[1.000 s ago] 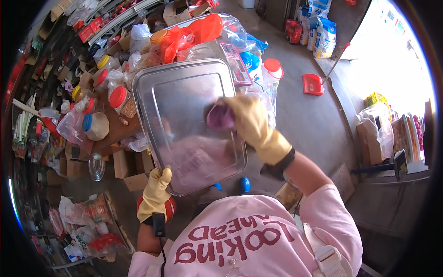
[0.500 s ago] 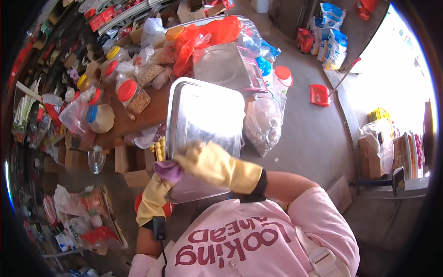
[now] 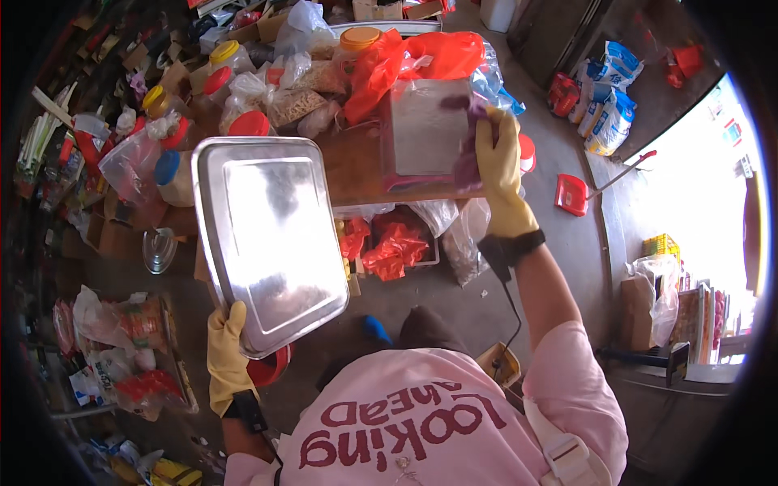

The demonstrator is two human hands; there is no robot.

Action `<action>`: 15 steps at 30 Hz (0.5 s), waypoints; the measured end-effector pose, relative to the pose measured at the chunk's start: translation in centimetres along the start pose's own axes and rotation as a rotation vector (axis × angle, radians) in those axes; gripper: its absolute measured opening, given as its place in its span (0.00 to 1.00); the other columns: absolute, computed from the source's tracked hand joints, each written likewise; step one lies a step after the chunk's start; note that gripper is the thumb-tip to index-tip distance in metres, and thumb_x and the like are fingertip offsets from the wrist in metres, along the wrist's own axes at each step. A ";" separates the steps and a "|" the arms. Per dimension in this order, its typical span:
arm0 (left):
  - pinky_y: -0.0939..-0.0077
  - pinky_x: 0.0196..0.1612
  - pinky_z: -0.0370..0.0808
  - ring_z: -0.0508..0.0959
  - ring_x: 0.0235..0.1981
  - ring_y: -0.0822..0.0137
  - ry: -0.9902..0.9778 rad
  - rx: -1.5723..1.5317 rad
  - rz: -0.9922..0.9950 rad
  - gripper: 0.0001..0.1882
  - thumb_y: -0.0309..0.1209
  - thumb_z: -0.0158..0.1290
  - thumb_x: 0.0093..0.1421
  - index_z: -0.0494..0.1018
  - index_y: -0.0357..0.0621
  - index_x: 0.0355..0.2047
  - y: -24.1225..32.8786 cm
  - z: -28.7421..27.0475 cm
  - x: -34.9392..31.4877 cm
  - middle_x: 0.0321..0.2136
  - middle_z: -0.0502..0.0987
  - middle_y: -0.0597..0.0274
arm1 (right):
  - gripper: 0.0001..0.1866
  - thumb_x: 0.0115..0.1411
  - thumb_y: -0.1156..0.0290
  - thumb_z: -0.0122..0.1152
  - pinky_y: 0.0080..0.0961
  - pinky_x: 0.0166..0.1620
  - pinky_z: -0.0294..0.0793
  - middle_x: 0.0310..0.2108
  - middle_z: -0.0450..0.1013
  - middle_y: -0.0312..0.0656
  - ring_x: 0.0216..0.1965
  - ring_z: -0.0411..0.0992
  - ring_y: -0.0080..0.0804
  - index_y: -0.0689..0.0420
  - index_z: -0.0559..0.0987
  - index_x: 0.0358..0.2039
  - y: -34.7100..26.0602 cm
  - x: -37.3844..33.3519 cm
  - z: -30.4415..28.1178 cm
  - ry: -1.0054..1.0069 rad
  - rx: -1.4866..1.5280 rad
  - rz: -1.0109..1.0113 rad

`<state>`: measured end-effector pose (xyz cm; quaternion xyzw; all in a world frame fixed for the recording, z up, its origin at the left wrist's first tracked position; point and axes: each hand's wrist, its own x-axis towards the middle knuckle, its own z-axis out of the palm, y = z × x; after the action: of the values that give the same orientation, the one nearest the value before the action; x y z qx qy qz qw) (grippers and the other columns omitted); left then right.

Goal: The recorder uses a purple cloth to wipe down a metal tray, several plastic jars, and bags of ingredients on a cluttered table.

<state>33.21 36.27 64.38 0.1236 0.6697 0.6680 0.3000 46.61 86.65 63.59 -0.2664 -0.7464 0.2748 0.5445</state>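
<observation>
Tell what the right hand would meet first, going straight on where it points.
The right hand would probably meet the blue bag beside the red bag; depth is unclear.

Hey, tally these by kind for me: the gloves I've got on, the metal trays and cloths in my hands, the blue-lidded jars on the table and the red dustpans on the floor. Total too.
Yellow gloves: 2
Metal tray: 1
Purple cloth: 1
Blue-lidded jar: 1
Red dustpan: 1
Total: 6
</observation>
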 end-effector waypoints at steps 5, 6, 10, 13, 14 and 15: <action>0.77 0.41 0.78 0.81 0.37 0.75 0.136 -0.152 0.040 0.18 0.41 0.60 0.71 0.80 0.37 0.48 -0.5 2.8 2.8 0.38 0.83 0.67 | 0.17 0.67 0.69 0.59 0.40 0.44 0.78 0.41 0.78 0.46 0.42 0.79 0.43 0.57 0.77 0.55 2.4 -0.6 3.8 -0.590 -0.101 -0.196; 0.77 0.41 0.78 0.81 0.37 0.75 0.167 -0.179 0.032 0.17 0.40 0.60 0.71 0.80 0.37 0.48 -0.9 3.6 3.7 0.38 0.83 0.68 | 0.20 0.66 0.68 0.59 0.41 0.47 0.77 0.46 0.78 0.45 0.47 0.78 0.45 0.56 0.77 0.58 3.4 -0.7 4.2 -0.856 -0.293 -0.344; 0.75 0.42 0.79 0.81 0.37 0.73 0.300 -0.235 0.026 0.16 0.39 0.59 0.72 0.79 0.37 0.49 0.2 8.2 4.7 0.39 0.83 0.66 | 0.25 0.62 0.65 0.61 0.35 0.63 0.69 0.57 0.75 0.41 0.61 0.69 0.41 0.53 0.77 0.60 4.6 -0.1 5.7 -0.897 -0.247 -0.591; 0.72 0.45 0.81 0.83 0.42 0.68 0.293 -0.317 0.082 0.18 0.37 0.56 0.74 0.78 0.33 0.52 0.6 11.1 5.9 0.43 0.84 0.58 | 0.23 0.62 0.67 0.61 0.37 0.58 0.76 0.56 0.77 0.41 0.55 0.74 0.43 0.51 0.79 0.59 5.5 3.3 6.1 -1.127 -0.217 -0.658; 0.71 0.47 0.82 0.84 0.44 0.66 0.291 -0.372 0.111 0.19 0.37 0.55 0.74 0.78 0.32 0.54 0.8 12.3 6.3 0.45 0.84 0.56 | 0.23 0.62 0.67 0.61 0.37 0.58 0.76 0.56 0.77 0.41 0.55 0.74 0.43 0.51 0.79 0.59 6.9 4.3 6.1 -1.131 -0.214 -0.657; 0.69 0.47 0.83 0.85 0.45 0.63 0.340 -0.374 0.082 0.19 0.37 0.54 0.75 0.77 0.30 0.54 0.6 12.7 6.6 0.46 0.84 0.53 | 0.23 0.62 0.68 0.61 0.39 0.55 0.78 0.54 0.78 0.42 0.52 0.76 0.45 0.49 0.79 0.59 8.7 5.5 6.2 -1.058 -0.343 -0.616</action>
<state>35.05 50.52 64.26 -0.0212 0.5697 0.8031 0.1732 40.08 95.88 59.53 0.0489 -0.9903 0.0762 0.1059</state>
